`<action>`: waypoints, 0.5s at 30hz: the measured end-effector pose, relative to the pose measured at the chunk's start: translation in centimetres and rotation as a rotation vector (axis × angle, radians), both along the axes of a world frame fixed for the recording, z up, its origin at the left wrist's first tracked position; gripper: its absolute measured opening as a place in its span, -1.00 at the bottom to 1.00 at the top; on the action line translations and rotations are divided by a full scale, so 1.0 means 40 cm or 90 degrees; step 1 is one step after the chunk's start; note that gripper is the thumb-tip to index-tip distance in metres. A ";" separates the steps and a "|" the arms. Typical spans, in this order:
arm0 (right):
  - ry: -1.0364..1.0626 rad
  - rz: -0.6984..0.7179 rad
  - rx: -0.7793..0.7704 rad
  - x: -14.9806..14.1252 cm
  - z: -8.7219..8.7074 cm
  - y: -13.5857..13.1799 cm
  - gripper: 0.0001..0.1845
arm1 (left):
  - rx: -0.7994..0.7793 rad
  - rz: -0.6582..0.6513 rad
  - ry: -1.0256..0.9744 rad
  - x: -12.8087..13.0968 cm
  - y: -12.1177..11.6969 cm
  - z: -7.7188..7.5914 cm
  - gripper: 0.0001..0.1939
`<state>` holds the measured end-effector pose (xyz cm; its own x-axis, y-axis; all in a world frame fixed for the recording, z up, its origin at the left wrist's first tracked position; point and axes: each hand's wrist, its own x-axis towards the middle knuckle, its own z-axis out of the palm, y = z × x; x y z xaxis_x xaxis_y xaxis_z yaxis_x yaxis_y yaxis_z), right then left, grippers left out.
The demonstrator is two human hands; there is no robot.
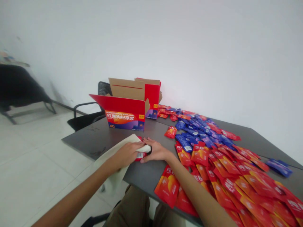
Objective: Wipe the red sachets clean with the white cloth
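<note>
My left hand [127,154] grips a cream cloth [113,160] whose folds hang off the table edge. The cloth wraps part of a red sachet [140,155], which shows between my hands. My right hand [156,150] presses against the sachet and cloth from the right, its fingers curved round them. Many red sachets [248,189] lie overlapping beside and under my right forearm. Blue sachets [199,132] are heaped beyond them, and a single red sachet [170,132] lies apart, a little beyond my right hand.
An open red and cardboard carton [123,116] with printed Chinese text stands at the far end of the grey table [94,137]. A small blue sachet group [278,167] lies at the right. A black chair [87,119] stands behind the table, with dark furniture [19,88] at far left.
</note>
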<state>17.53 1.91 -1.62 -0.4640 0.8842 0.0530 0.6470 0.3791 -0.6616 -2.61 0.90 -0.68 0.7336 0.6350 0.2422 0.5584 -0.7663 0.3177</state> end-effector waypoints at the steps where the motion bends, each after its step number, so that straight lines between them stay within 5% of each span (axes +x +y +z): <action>1: 0.000 -0.004 0.001 0.000 0.003 -0.002 0.21 | 0.003 0.023 0.007 0.000 0.018 0.002 -0.43; 5: 0.007 -0.015 -0.011 0.001 0.004 -0.006 0.17 | 0.012 0.078 0.032 0.003 0.052 0.013 -0.44; 11: -0.008 0.004 -0.005 0.001 0.000 0.000 0.26 | -0.016 -0.051 0.005 0.001 -0.024 0.007 -0.43; 15: 0.002 -0.012 -0.006 0.000 0.006 -0.005 0.21 | -0.009 0.061 0.033 0.000 0.033 0.010 -0.44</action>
<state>17.54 1.69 -1.38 -0.4468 0.8935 0.0459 0.6525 0.3606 -0.6665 -2.61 2.22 -0.28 0.6810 0.7056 0.1961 0.6445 -0.7046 0.2971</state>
